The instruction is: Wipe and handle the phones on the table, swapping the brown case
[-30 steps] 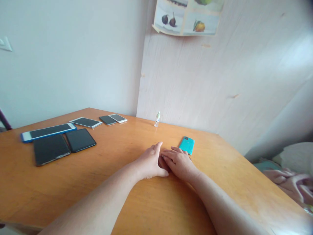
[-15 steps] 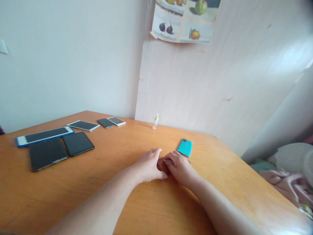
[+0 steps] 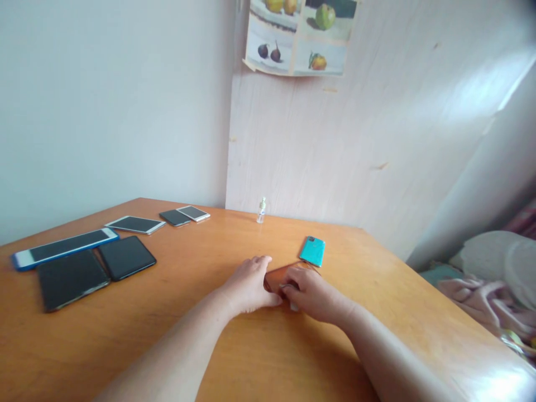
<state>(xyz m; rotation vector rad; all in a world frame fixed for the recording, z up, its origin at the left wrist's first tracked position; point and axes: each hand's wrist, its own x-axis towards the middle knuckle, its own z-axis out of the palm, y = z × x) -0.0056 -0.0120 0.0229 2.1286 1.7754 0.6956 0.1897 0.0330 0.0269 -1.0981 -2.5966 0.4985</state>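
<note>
A flat brown phone (image 3: 277,277) lies on the table in front of me, partly hidden under my hands. My left hand (image 3: 251,286) grips its left end, with the thumb along the near edge and the fingers at the far side. Bent over the phone's surface, my right hand (image 3: 309,291) pinches a small white wipe (image 3: 293,306), of which only bits show beneath the fingers. Just beyond the brown phone lies a turquoise phone (image 3: 312,251), back side up.
On the left of the wooden table (image 3: 259,357) lie a blue-edged tablet (image 3: 67,247), black tablets (image 3: 73,279) and several smaller devices. A small clear spray bottle (image 3: 261,212) stands near the back edge. Folded cloth (image 3: 481,296) lies beyond the right edge.
My right hand has shifted nearer to me across the brown phone, baring more of its surface and a bit of the wipe. My left hand keeps its grip. The view has turned slightly right.
</note>
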